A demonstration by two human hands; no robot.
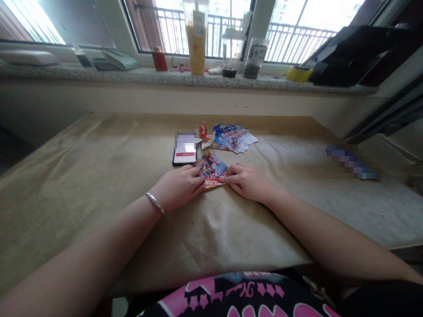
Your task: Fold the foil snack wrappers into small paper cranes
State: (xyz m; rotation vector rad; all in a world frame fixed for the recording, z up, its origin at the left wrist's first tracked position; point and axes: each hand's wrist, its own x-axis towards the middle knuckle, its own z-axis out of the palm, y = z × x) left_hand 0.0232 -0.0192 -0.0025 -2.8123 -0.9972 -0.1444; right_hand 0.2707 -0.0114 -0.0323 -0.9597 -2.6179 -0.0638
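A small printed sheet of coloured paper (pixel 211 169) lies on the brown paper-covered table (pixel 99 176), partly folded. My left hand (pixel 178 187), with a silver bangle on the wrist, presses its fingertips on the sheet's left edge. My right hand (pixel 247 180) pinches the sheet's right edge with curled fingers. Both hands are closed on the paper. Just beyond it a phone (pixel 185 152) lies face up with its screen lit.
A pile of blue printed sheets (pixel 231 137) and a small red folded paper piece (pixel 202 130) lie behind the phone. A blurred object (pixel 352 162) rests at the right. The windowsill holds a tall yellow-filled container (pixel 196 39), jars, a red cup (pixel 159 59) and a black bag (pixel 350 55).
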